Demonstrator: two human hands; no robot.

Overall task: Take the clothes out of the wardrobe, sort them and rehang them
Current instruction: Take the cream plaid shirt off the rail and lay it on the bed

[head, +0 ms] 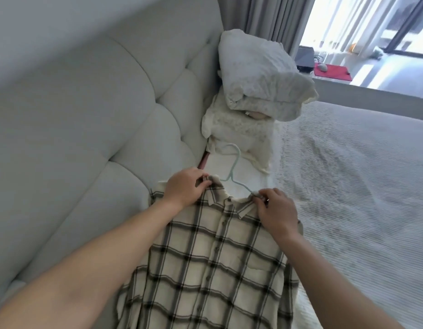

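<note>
A cream shirt with a dark plaid pattern (213, 262) lies buttoned and flat on the bed, collar pointing away from me. A pale blue hanger (234, 172) sits in its neck, hook lying on the sheet beyond the collar. My left hand (185, 188) pinches the shirt's left shoulder at the collar. My right hand (275, 210) pinches the right side of the collar where the hanger's arm goes in. Most of the hanger is hidden under the fabric.
A padded grey headboard (87, 129) runs along the left. Two cream pillows (260, 77) are stacked beyond the hanger. The grey textured bedspread (353, 176) stretches to the right. A window sill with a red mat (331, 72) lies at the far right.
</note>
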